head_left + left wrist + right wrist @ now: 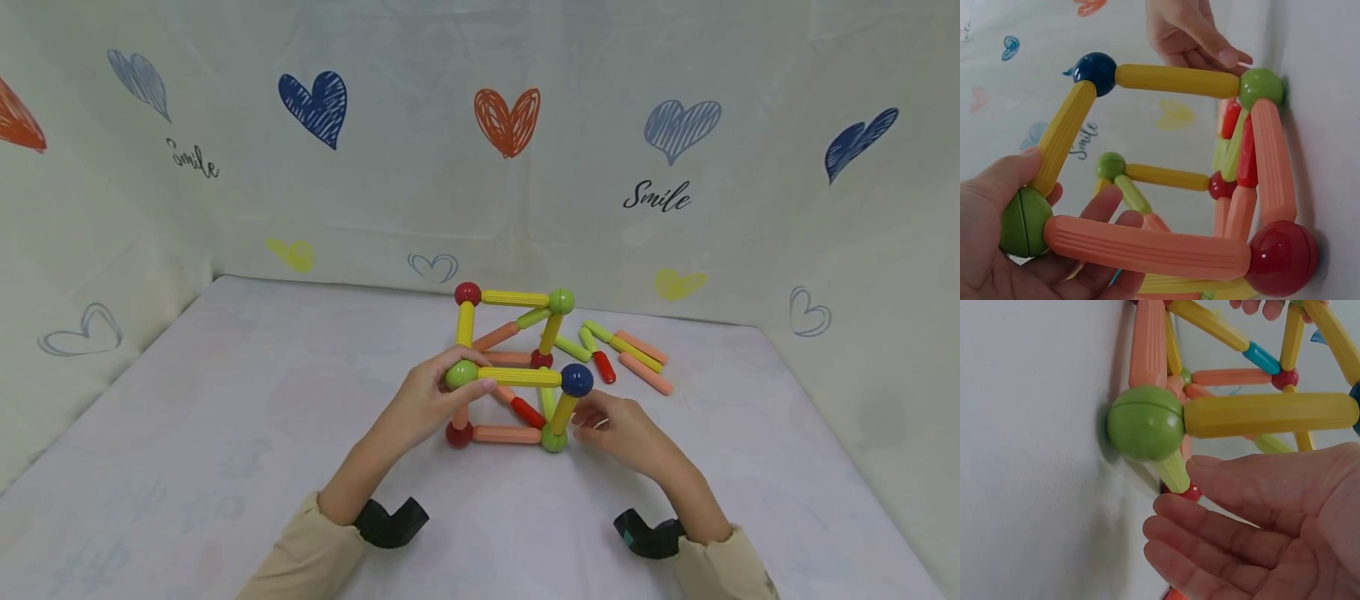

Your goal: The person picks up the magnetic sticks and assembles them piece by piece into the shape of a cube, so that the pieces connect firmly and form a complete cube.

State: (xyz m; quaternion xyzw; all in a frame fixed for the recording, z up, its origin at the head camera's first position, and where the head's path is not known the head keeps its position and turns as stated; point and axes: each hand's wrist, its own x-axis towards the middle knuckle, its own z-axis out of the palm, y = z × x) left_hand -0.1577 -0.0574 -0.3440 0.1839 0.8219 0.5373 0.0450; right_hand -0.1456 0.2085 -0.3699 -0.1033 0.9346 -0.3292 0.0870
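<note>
A box-shaped frame of magnetic rods and balls stands on the table. My left hand [431, 396] holds its upper front-left corner, the green ball [1025, 222] between thumb and fingers. The thumb lies along the yellow rod [519, 377], which runs to a blue ball [577, 380]. Just right of the frame is my right hand [626, 433], its fingers relaxed with nothing in them. Closest to its fingertips are the lower green ball [1146, 424] and the yellow upright rod [1269, 415]. Red balls [459, 433] and orange rods [507, 435] form part of the base.
Loose rods lie behind and right of the frame: yellow-green ones [572, 347], a red one [603, 367], a yellow one [636, 354] and orange ones [647, 373]. A white cloth wall [405, 183] with printed hearts rises behind the table [300, 350].
</note>
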